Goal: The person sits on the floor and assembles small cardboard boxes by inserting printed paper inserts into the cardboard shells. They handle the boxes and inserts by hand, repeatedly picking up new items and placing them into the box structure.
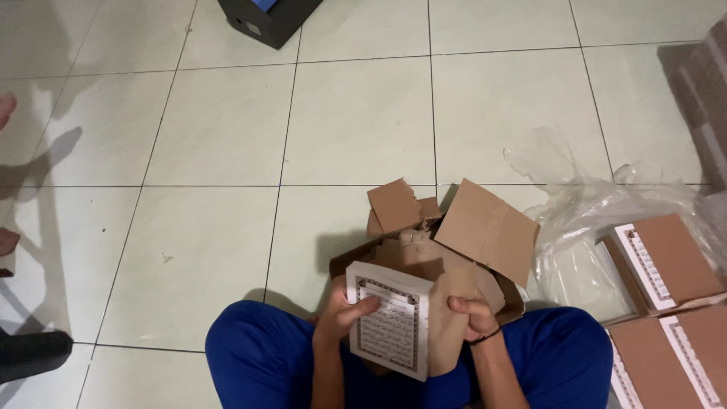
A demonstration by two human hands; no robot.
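I sit cross-legged on a tiled floor in blue trousers. My left hand (344, 312) grips the left edge of a white book (390, 327) with an ornate bordered page, thumb across its top. My right hand (473, 314), a dark band on its wrist, holds the brown cardboard wrapping (448, 326) folded against the book's right side. Just beyond the book, an opened brown cardboard box (485, 227) with torn flaps rests against my legs.
Crumpled clear plastic (583, 220) lies to the right, partly over brown-covered books (666, 261), with more at the lower right (681, 356). A dark box (269, 19) stands at the top. Another person's foot (7, 242) shows at the left edge.
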